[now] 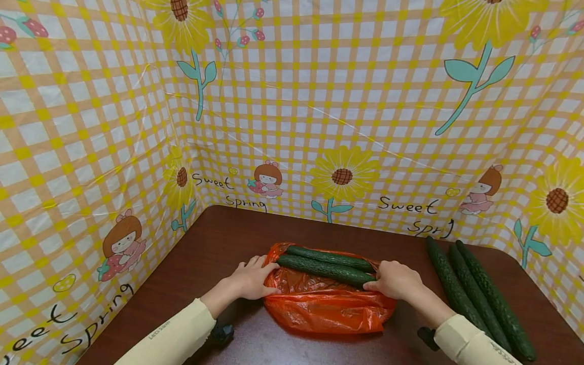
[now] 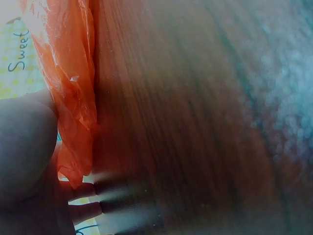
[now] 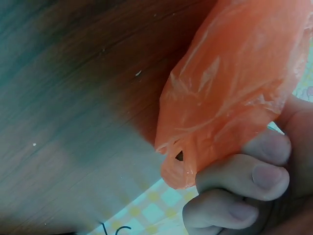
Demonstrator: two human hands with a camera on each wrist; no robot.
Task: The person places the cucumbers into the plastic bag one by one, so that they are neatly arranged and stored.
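Observation:
A red-orange plastic bag (image 1: 326, 312) lies on the table with its mouth spread wide. Two long dark green cucumbers (image 1: 326, 271) lie side by side in its opening. At the bag's left end my left hand (image 1: 250, 279) holds the rim, with thumb and forefinger apart over the plastic. In the left wrist view the bag's crumpled edge (image 2: 76, 112) passes between the thumb and the other fingers. My right hand (image 1: 399, 280) grips the right end, beside the cucumber tips. Curled fingers (image 3: 244, 176) press against the bag (image 3: 230, 98) in the right wrist view.
Three more cucumbers (image 1: 479, 299) lie lengthwise on the dark brown table (image 1: 228, 228), to the right of my right forearm. A checked sheet with sunflowers (image 1: 342, 175) hangs behind and along both sides. Small dark objects (image 1: 222, 334) show beneath both forearms.

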